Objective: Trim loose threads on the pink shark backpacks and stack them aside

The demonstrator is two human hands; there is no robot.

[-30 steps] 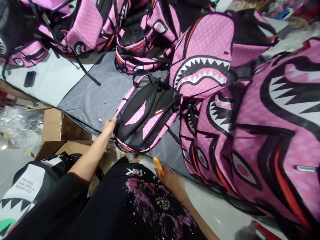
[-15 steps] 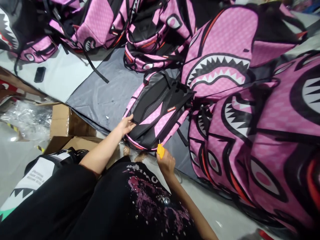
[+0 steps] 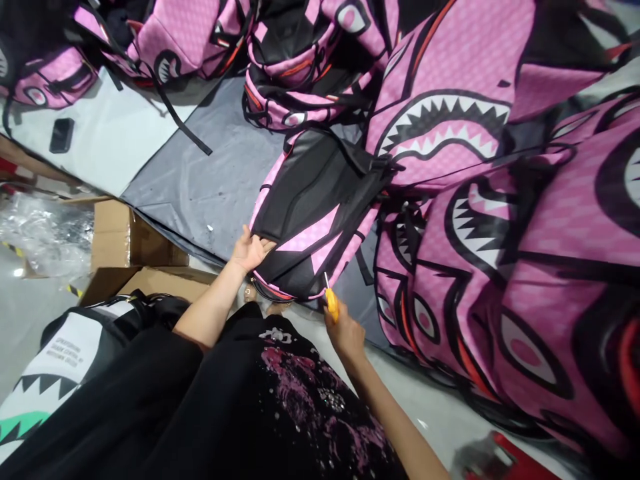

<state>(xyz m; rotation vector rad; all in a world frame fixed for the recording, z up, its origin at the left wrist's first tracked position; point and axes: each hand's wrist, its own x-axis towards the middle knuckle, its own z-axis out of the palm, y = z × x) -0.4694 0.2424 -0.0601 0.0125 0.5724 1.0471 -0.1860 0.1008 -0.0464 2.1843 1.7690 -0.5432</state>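
Observation:
A pink and black backpack [image 3: 325, 230] lies on the table in front of me, its strap side facing up. My left hand [image 3: 251, 252] is at its near left edge, fingers tucked at the black shoulder strap and thumb raised outside. My right hand [image 3: 346, 330] is closed around a small yellow-handled tool [image 3: 331, 303] with a thin metal tip. That tip points up at the bag's near right edge; whether it touches the fabric I cannot tell. The tool's exact kind is too small to make out.
Pink shark-face backpacks [image 3: 450, 127] crowd the back and right. A dark phone [image 3: 62, 135] lies on the table's pale left part. Below the table edge are a cardboard box [image 3: 113, 237], clear plastic wrap [image 3: 47, 230] and a white shark-print bag [image 3: 65, 357]. A red object [image 3: 510, 460] is at lower right.
The left hand's fingers have slid further in at the strap, and the bag's back panel has shifted. My right hand with the yellow tool has moved slightly right and down in view.

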